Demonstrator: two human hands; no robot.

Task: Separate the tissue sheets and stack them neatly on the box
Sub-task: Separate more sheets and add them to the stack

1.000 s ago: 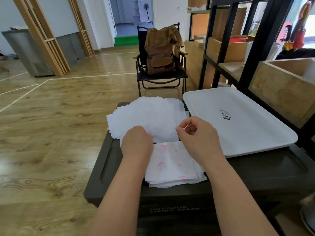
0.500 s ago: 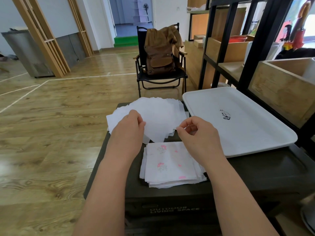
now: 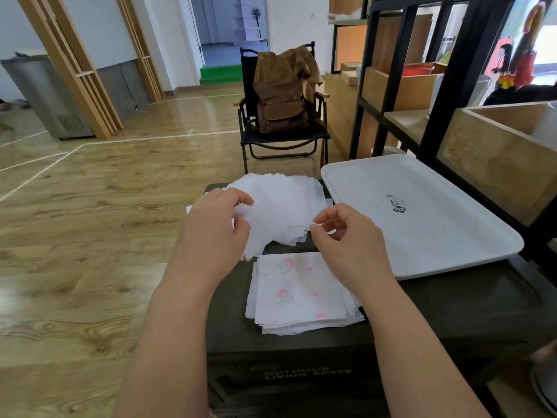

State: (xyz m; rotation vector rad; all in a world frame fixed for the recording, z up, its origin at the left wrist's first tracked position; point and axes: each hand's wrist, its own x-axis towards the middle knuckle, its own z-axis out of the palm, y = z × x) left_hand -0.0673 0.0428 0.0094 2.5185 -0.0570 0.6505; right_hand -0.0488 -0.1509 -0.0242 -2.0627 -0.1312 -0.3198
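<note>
The left hand (image 3: 215, 227) has lifted off the printed, pink-flowered stack of square tissue sheets (image 3: 301, 294) and risen toward the loose pile of plain white tissues (image 3: 283, 206) behind that stack, now pinching a thin, translucent white sheet (image 3: 265, 233) raised above the stack. The right hand (image 3: 346, 239) has shifted slightly, its curled fingertips at the sheet's other edge.

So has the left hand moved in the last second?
Yes. The left hand has gone away from the printed tissue stack, toward the loose white tissue pile, carrying a sheet.
</note>
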